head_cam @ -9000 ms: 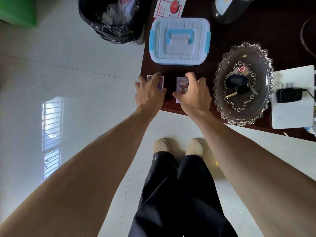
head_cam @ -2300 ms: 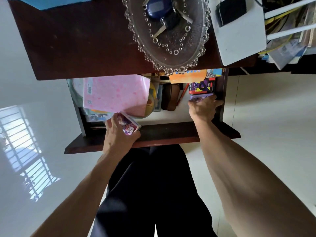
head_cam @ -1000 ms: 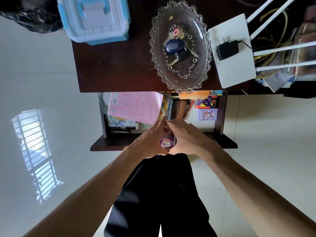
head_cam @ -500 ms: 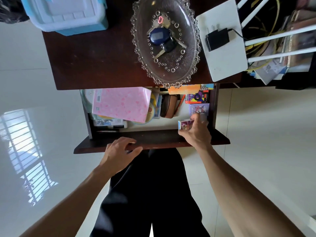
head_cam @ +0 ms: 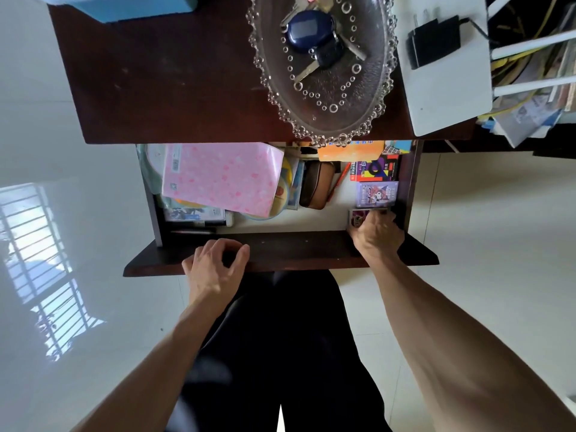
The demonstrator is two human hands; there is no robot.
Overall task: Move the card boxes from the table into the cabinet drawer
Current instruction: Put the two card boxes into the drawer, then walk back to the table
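The cabinet drawer stands pulled out below the dark table. One purple card box lies flat at the drawer's right side. Just in front of it, a second card box rests on the drawer floor in the near right corner, with my right hand closed over it and hiding most of it. My left hand rests on the drawer's front panel, its fingers curled on the top edge and holding nothing else.
The drawer also holds a pink packet, a brown case, an orange box and a black-and-red box. On the table stand a glass dish with keys and a white device with a black plug.
My right hand has lowered the second card box from just above the drawer's front into the near right corner. My left hand has shifted slightly along the front panel.
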